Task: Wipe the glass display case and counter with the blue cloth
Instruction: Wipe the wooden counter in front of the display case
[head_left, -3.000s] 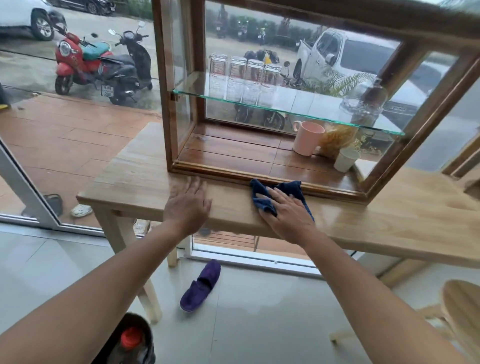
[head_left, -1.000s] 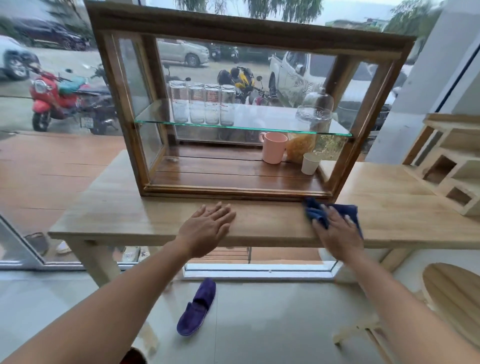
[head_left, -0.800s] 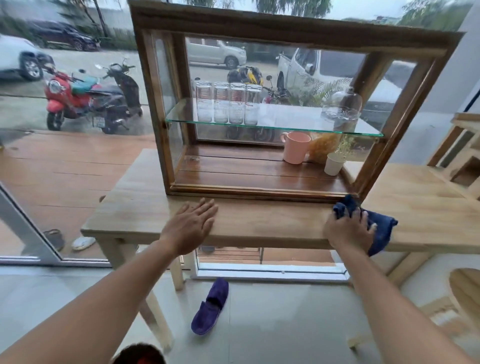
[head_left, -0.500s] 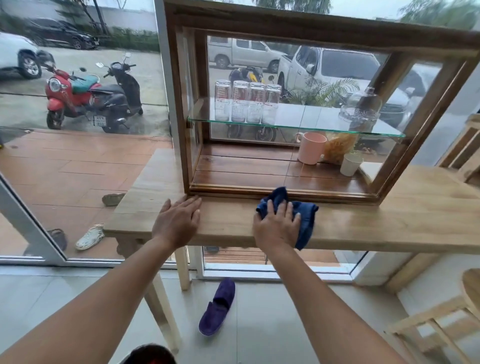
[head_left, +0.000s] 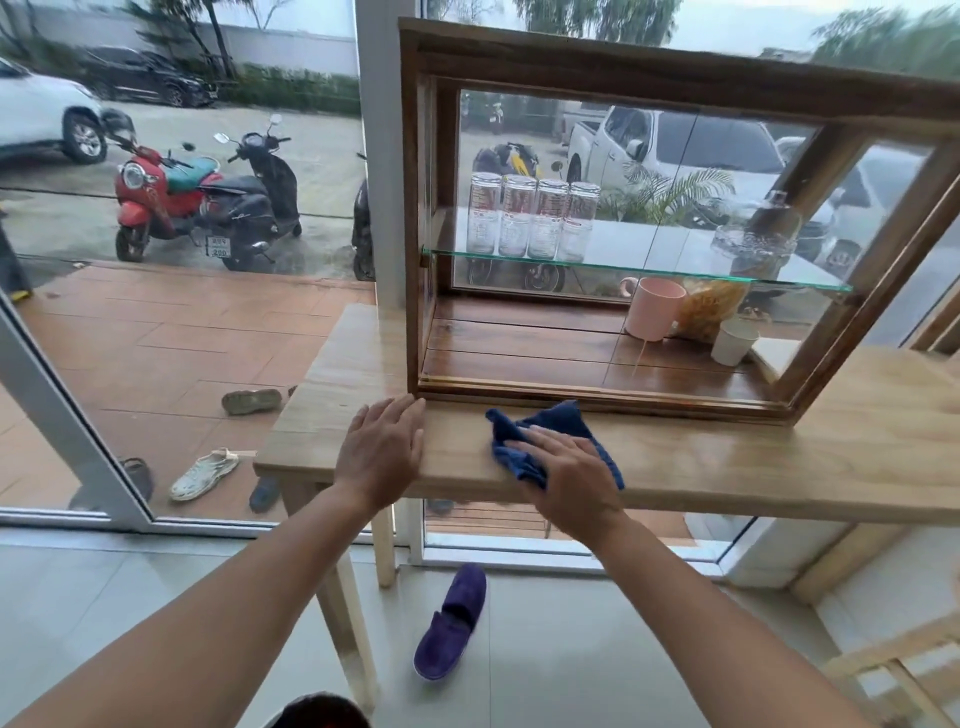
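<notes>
Nearest me, my right hand (head_left: 566, 480) lies flat, fingers spread, pressing the blue cloth (head_left: 540, 441) onto the front strip of the bench (head_left: 779, 467); it pins the cloth more than grips it. My left hand (head_left: 382, 449) rests open and empty on the bench just beside it. The cloth is bunched, its long axis running from the bench edge up toward the glass display case (head_left: 623, 67), one corner pointing at the case's lower rail. Part of it overhangs the front edge, so I judge a careless sweep could drag it off. Farther in, a pink mug (head_left: 652, 309) stands inside the case.
</notes>
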